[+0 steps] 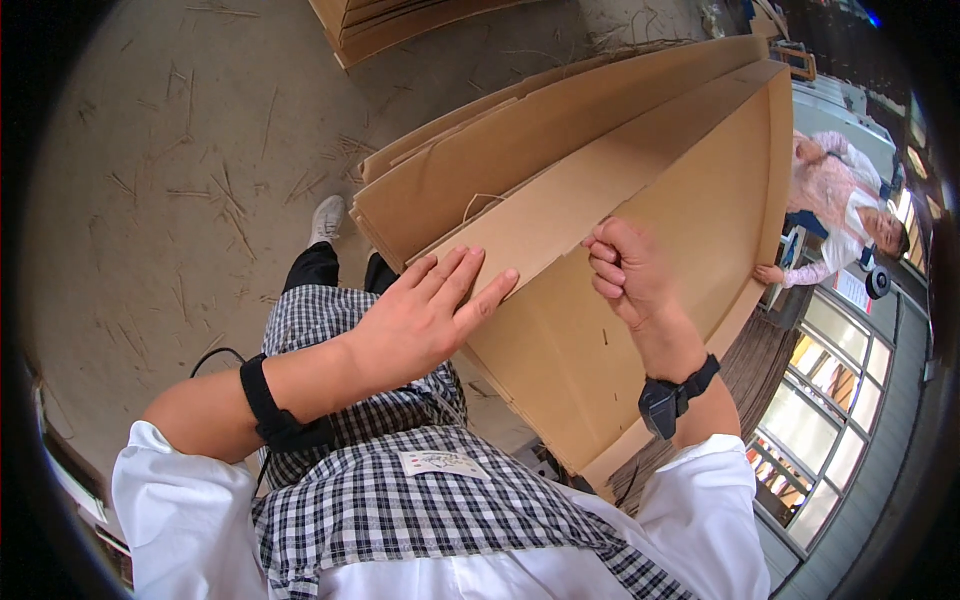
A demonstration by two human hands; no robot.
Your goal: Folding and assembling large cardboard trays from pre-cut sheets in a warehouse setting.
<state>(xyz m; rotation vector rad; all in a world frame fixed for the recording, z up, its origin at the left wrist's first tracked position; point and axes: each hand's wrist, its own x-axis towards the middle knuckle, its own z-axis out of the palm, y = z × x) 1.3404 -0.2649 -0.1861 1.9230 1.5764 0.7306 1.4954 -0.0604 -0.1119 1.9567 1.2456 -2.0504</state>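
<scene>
A large brown cardboard sheet (690,240) lies in front of me, a long flap (560,205) folded along its far-left side. My left hand (425,315) rests flat on the near end of this flap, fingers spread. Closed in a pinch, my right hand (628,270) is at the flap's inner edge; whatever the fingers hold, if anything, is hidden. Small dark marks or slits show in the sheet below that hand. Black straps circle both my wrists, the right one carrying a small black device.
Other folded cardboard (450,140) leans beyond the flap, and a cardboard stack (400,25) stands at the top. A co-worker's hand (768,273) touches the sheet's right edge. Scraps litter the concrete floor (160,230). Windows (830,400) line the right side.
</scene>
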